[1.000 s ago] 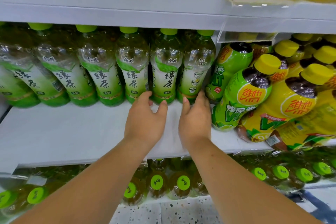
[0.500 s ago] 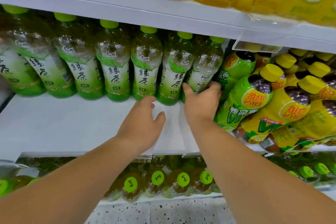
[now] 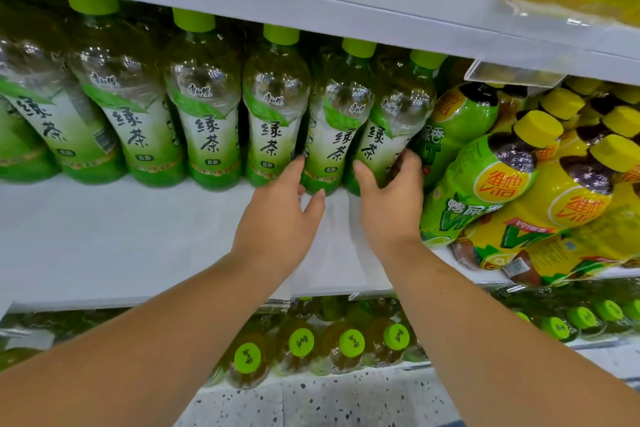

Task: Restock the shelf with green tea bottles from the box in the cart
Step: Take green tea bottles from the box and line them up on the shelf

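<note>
Rightmost green tea bottle (image 3: 388, 135) gripped by right hand (image 3: 389, 204); left hand (image 3: 280, 218) open.

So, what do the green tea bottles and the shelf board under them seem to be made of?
The green tea bottles look like clear thin plastic: light glints on their moulded, dimpled shoulders. Their caps look like matt opaque green plastic, and the labels like glossy printed film. The shelf board is smooth, flat and white, probably painted metal, though the picture leaves this open.
</note>
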`<move>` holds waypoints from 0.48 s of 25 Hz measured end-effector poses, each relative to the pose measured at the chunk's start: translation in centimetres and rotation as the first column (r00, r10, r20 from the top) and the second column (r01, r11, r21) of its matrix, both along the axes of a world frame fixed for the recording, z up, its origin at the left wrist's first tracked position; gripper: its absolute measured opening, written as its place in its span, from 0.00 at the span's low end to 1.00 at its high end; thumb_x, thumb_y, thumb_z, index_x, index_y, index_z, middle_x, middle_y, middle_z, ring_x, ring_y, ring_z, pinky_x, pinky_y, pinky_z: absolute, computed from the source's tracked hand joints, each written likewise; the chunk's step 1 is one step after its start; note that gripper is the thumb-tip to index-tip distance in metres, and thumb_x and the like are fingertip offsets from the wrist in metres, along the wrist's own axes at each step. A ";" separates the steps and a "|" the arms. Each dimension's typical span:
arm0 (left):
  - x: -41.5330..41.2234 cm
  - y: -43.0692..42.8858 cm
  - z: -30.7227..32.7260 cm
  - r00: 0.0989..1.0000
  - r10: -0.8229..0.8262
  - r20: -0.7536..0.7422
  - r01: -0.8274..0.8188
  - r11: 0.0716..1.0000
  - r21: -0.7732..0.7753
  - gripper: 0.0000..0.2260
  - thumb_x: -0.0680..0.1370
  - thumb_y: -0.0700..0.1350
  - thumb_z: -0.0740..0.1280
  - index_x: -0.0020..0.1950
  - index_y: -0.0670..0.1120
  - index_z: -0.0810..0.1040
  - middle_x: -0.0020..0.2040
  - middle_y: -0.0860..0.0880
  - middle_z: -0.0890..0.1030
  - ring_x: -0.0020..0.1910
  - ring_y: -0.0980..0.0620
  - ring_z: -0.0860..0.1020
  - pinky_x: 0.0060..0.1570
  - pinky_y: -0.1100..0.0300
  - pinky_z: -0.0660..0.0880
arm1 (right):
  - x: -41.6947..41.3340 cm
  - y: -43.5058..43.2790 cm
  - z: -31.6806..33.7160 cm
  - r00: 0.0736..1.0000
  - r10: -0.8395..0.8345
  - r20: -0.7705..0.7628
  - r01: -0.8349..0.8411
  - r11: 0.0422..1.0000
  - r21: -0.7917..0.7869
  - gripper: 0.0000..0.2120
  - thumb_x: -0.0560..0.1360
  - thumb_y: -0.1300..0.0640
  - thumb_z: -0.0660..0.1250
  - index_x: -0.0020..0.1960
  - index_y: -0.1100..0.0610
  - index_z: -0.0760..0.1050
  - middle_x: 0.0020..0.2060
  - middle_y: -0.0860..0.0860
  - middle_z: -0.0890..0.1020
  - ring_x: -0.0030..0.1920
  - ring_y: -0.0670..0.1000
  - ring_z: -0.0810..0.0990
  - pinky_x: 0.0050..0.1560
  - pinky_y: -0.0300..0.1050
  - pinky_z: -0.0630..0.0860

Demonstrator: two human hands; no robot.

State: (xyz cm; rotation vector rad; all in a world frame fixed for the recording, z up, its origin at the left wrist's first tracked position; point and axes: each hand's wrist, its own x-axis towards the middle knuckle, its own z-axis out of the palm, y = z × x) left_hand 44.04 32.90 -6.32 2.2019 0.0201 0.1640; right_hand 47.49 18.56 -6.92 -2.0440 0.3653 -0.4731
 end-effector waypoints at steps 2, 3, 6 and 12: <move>0.2 -0.1 0.0 1.000 -0.008 0.008 0.008 1.000 0.025 0.27 0.80 0.52 0.66 0.78 0.52 0.64 0.53 0.50 0.82 0.54 0.51 0.79 0.53 0.51 0.79 | 0.2 -0.2 -0.1 1.000 0.010 -0.021 -0.010 1.000 -0.027 0.26 0.73 0.45 0.69 0.66 0.56 0.69 0.60 0.53 0.79 0.62 0.55 0.77 0.63 0.57 0.74; 0.2 -0.2 0.0 1.000 -0.016 0.003 0.016 0.999 0.032 0.27 0.80 0.52 0.66 0.78 0.52 0.64 0.51 0.50 0.82 0.53 0.51 0.79 0.53 0.51 0.79 | 0.3 -0.3 0.0 0.999 0.030 -0.040 -0.031 0.999 -0.032 0.23 0.75 0.49 0.69 0.67 0.56 0.69 0.59 0.53 0.80 0.61 0.55 0.78 0.63 0.57 0.74; 0.1 -0.6 0.3 0.999 -0.028 -0.038 0.030 0.999 0.046 0.30 0.80 0.53 0.66 0.80 0.51 0.60 0.53 0.51 0.82 0.54 0.51 0.78 0.54 0.50 0.78 | 0.5 -1.2 0.5 0.994 0.088 -0.069 -0.087 0.996 0.017 0.22 0.79 0.61 0.66 0.71 0.59 0.64 0.54 0.48 0.79 0.58 0.52 0.78 0.62 0.51 0.75; 0.1 -0.8 0.7 0.995 -0.044 -0.094 0.050 0.997 0.066 0.34 0.80 0.53 0.66 0.81 0.50 0.55 0.57 0.49 0.80 0.56 0.49 0.77 0.55 0.49 0.77 | 0.7 -1.6 0.2 0.992 0.093 -0.091 -0.090 0.995 0.030 0.21 0.80 0.62 0.64 0.72 0.55 0.66 0.61 0.52 0.79 0.62 0.53 0.77 0.66 0.55 0.73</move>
